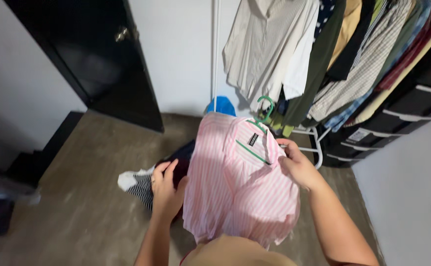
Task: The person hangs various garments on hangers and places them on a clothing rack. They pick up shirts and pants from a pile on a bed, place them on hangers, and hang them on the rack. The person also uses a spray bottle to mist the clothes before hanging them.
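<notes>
A pink and white striped shirt (235, 187) hangs on a green hanger (264, 114) in front of me. My right hand (298, 166) grips the shirt's right shoulder near the collar. My left hand (166, 189) holds the shirt's left edge, with a dark red garment (180, 178) just behind the fingers. The hanger's hook points up toward the clothes rack. The lower part of the shirt bunches up above a tan piece of cloth (235, 251) at the bottom edge.
A white rack (216, 54) carries several hung shirts (274, 49) at the upper right. Black drawers (397, 118) stand at the right. A pile of clothes (141, 184) lies on the brown floor. A black door (102, 54) is at the upper left.
</notes>
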